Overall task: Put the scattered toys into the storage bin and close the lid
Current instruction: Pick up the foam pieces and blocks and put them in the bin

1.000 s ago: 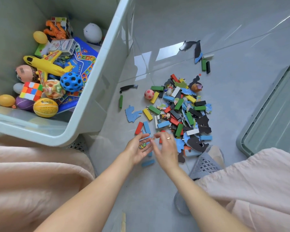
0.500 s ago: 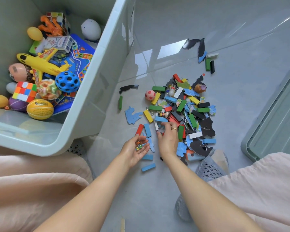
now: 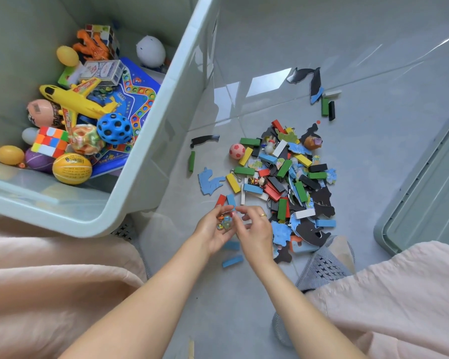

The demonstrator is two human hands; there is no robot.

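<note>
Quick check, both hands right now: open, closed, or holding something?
Left hand: cupped, holding a few small marbles.
Right hand: fingers curled beside the marbles; cannot tell whether it holds anything.

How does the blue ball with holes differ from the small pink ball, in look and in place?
The blue ball with holes lies inside the storage bin, on other toys; the small pink ball lies on the floor at the edge of the block pile. The blue one is dark blue with black holes; the pink one has a pale soccer pattern. The blue looks larger. Both are round.

Bare floor [image 3: 166, 242] between storage bin [image 3: 151, 141] wall and toy pile [image 3: 283, 177].
</note>
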